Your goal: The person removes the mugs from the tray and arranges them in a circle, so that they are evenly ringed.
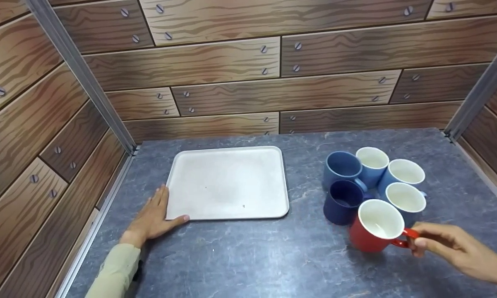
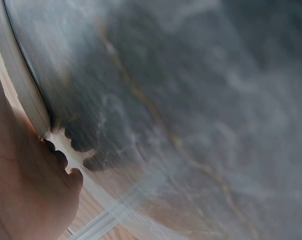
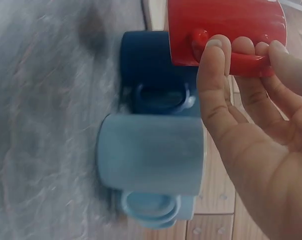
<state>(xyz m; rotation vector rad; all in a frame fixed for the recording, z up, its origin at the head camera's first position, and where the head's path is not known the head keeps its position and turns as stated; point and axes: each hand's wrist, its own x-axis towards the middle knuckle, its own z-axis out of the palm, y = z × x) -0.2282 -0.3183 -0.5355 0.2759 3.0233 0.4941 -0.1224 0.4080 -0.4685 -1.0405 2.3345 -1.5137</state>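
A red mug (image 1: 372,236) with a white inside is held by its handle in my right hand (image 1: 459,250). In the right wrist view the fingers curl round the red mug's (image 3: 220,30) handle, and its base hangs above the table. A dark navy mug (image 1: 341,207) stands just behind it, with several lighter blue mugs (image 1: 405,203) grouped close by. On the left, my left hand (image 1: 151,219) rests at the near-left corner of a pale rectangular tray (image 1: 227,182), fingers along its left edge and thumb at the front edge. Nothing lies on the tray.
The grey marbled tabletop (image 1: 231,256) is bounded by wood-patterned panels (image 1: 231,62) at the back and both sides. Metal corner posts (image 1: 82,74) join the panels. A strip of tabletop separates the tray from the mugs.
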